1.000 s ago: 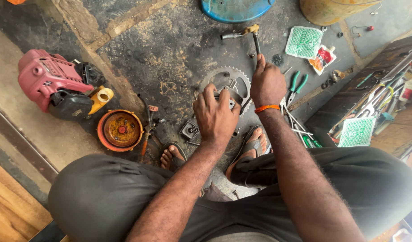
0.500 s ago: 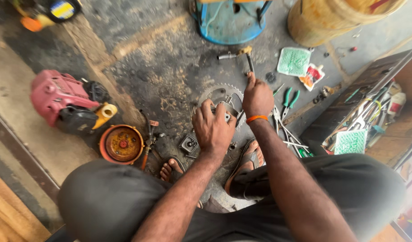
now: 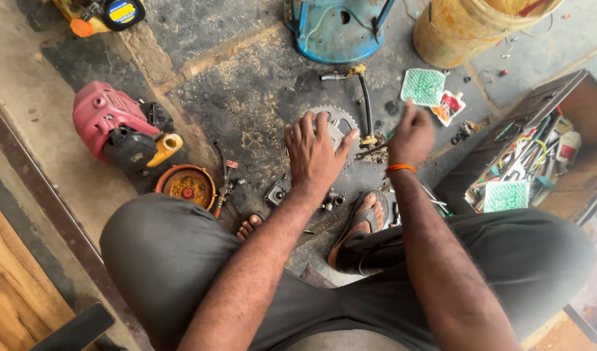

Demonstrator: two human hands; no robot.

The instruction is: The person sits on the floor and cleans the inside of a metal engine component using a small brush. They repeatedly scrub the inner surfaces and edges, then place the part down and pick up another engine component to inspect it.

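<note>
The toothed sprocket (image 3: 334,127) lies flat on the stained floor, and everything else is placed from it. Far to its left sits a red engine housing (image 3: 113,127) with a yellow spout, and nearer, lower left of the sprocket, an orange round cover (image 3: 185,185). The yellow machine (image 3: 100,12) far up-left of it is cut off by the top edge.

The left hand (image 3: 315,156) lies palm down over the sprocket's left half, fingers spread and pressing on the metal, so the hub under it is hidden. Above the sprocket, a blue stool (image 3: 337,29) is cropped by the frame. A black hose with brass fittings (image 3: 365,97) runs down the sprocket's right rim.

The right hand (image 3: 412,133), with an orange band at the wrist, hangs just right of the sprocket; its fingers are curled, the shape is blurred, and I cannot tell whether it holds anything. Further right, a tool tray (image 3: 532,156) holds tangled tools too small to name.

Compared with 0.5 s ago, the right hand has lifted off the sprocket's right edge and moved away to the right, while the left hand stays on it.
</note>
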